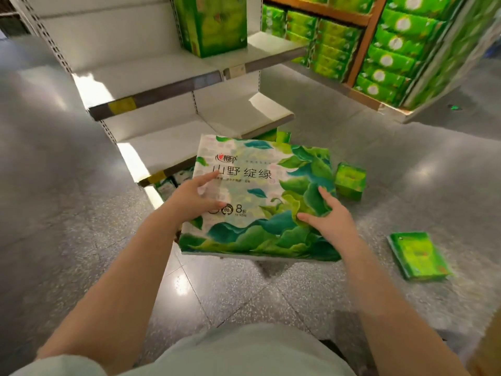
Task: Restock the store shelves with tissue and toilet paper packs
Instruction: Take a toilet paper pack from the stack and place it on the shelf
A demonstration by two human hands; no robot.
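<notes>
both hands, left hand (193,198) and right hand (329,221), fingers spread flat on glossy leaf-print rectangular tissue pack (260,196), carrying it over speckled floor (81,213); small green packs (349,180) nearby.

We reach both bare arms forward and down, elbows slightly bent. Our left hand (193,195) lies palm down, its index finger stretched forward and its thumb pointing right, the fingers loosely spread. Our right hand (329,217) also lies palm down, its fingers straight and splayed, its thumb angled left. Both wrists are tipped down
</notes>
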